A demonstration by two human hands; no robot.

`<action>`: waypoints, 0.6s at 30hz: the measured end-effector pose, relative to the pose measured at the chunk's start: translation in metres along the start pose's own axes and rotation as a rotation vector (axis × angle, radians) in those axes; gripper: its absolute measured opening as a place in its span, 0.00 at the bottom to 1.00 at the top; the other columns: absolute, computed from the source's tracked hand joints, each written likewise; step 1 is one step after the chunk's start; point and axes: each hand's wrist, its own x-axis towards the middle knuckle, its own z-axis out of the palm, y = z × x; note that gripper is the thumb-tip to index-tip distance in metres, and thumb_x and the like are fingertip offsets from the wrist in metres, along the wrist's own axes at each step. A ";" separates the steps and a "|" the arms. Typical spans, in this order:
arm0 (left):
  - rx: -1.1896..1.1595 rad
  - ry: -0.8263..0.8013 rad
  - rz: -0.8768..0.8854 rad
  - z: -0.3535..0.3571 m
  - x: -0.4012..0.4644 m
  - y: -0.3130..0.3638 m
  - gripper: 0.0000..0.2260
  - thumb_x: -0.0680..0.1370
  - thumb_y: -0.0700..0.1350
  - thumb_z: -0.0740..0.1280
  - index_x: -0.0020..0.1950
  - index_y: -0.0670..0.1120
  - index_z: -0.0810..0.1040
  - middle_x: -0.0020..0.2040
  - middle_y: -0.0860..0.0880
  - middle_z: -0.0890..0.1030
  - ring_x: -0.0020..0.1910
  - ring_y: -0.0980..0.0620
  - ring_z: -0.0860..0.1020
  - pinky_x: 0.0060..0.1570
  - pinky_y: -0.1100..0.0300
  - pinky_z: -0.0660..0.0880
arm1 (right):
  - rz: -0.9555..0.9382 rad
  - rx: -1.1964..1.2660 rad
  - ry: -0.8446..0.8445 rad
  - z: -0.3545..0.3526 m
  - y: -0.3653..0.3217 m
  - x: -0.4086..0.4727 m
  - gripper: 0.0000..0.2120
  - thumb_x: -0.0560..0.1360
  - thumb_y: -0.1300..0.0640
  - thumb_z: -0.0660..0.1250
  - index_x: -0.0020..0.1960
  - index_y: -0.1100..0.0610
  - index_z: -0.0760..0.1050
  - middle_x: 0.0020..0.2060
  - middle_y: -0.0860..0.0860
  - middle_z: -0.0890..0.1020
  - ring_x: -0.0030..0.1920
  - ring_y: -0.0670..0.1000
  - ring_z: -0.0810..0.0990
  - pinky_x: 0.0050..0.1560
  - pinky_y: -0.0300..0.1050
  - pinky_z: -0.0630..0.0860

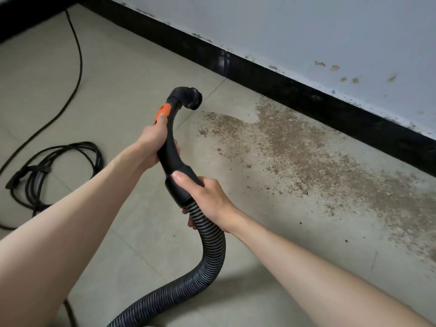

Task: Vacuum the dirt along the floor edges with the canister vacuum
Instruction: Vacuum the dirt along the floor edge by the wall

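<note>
A: Black handle (168, 147), orange slider. Grip status?
B: Left hand (153, 140) wrapped round handle, thumb on slider. Right hand (207, 197) clamped round cuff where ribbed hose (212, 251) joins.
A: Nozzle?
B: Brush nozzle (190, 99) beyond left hand, off floor, aimed at wall.
A: Dirt?
B: Brown dirt (306, 156) right of both hands, along black baseboard (295, 90). Cord (47, 166) coiled left.

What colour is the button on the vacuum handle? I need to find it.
Orange button, by the left hand; head view.
</note>
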 end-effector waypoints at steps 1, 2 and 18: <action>0.007 0.005 -0.006 -0.004 0.002 0.001 0.25 0.78 0.63 0.58 0.58 0.41 0.66 0.31 0.44 0.73 0.24 0.47 0.73 0.29 0.58 0.73 | 0.013 0.005 -0.004 0.005 -0.001 0.002 0.23 0.73 0.38 0.70 0.43 0.59 0.75 0.28 0.55 0.79 0.21 0.53 0.76 0.23 0.41 0.73; 0.012 0.007 -0.013 -0.007 0.003 0.001 0.26 0.78 0.63 0.59 0.59 0.41 0.66 0.31 0.44 0.73 0.25 0.47 0.73 0.29 0.58 0.73 | 0.026 0.009 -0.005 0.008 -0.002 0.004 0.23 0.73 0.38 0.70 0.43 0.60 0.75 0.29 0.55 0.79 0.21 0.53 0.76 0.23 0.41 0.73; 0.093 -0.120 -0.087 0.006 0.016 -0.002 0.23 0.80 0.62 0.56 0.60 0.42 0.64 0.31 0.45 0.72 0.24 0.48 0.72 0.25 0.60 0.73 | 0.097 0.084 0.040 0.008 0.002 0.006 0.24 0.73 0.37 0.69 0.44 0.60 0.74 0.31 0.56 0.78 0.21 0.52 0.75 0.24 0.40 0.73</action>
